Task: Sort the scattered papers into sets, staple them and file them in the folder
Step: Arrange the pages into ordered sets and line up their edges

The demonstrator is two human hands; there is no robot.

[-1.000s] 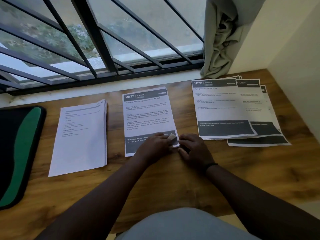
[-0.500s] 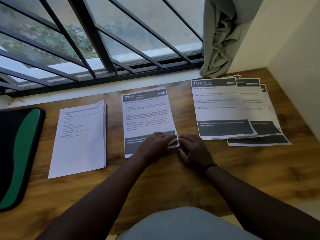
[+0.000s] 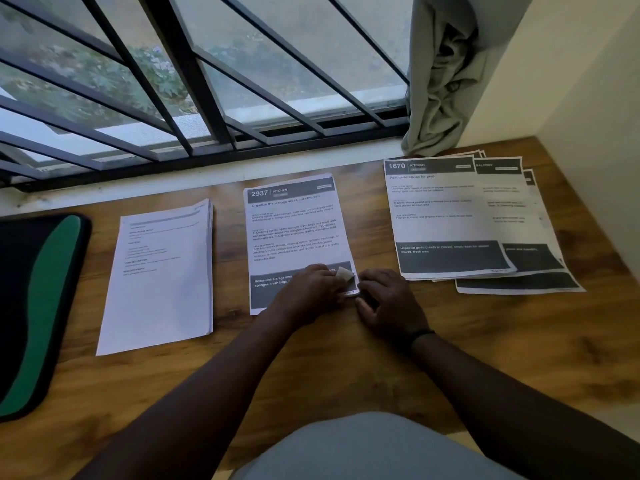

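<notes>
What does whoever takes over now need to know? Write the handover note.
Left hand pinches the lifted bottom-right corner of the 2937 stack. Right hand rests beside that corner, fingers curled at the edge; whether it holds paper is unclear.
Three piles on the desk: plain stack on the left, 2937 stack in the middle, 1670 pile on the right, fanned and not squared.
Folder lies at the far left, closed.
Done: papers grouped. Left: square the right pile, staple, file. No stapler in view.
</notes>
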